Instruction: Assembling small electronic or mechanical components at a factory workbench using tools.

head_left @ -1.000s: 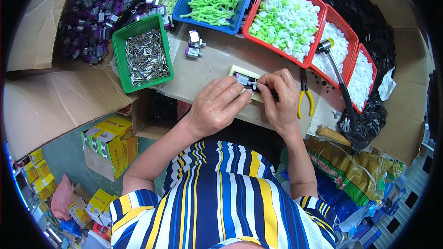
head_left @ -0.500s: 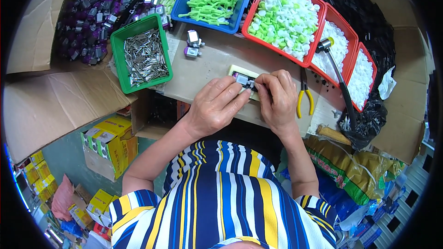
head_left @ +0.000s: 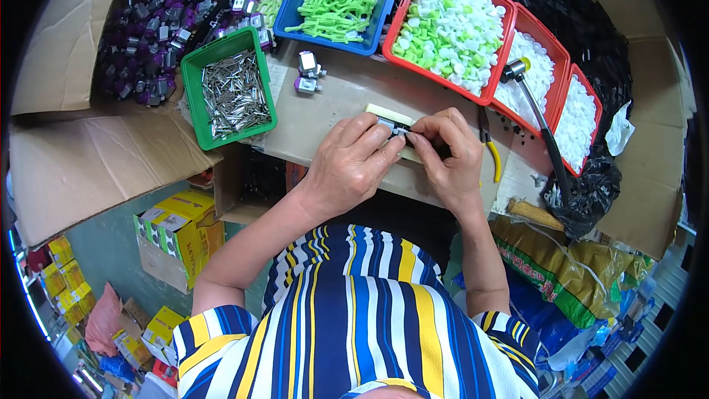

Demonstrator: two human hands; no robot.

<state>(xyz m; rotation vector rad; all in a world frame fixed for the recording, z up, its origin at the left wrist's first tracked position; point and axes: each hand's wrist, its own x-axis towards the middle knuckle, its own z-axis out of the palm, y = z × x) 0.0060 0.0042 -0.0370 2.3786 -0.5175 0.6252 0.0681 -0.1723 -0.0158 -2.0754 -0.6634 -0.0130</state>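
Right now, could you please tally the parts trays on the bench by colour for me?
Red trays: 3
Blue tray: 1
Green tray: 1
Total: 5 trays
The left hand and right hand hold a small metal part between them, nearer than the trays.

a small grey metal part [head_left: 394, 128] sits pinched between the fingertips of both hands, held level just above a pale yellow-green block [head_left: 388, 114] on the cardboard worktop.
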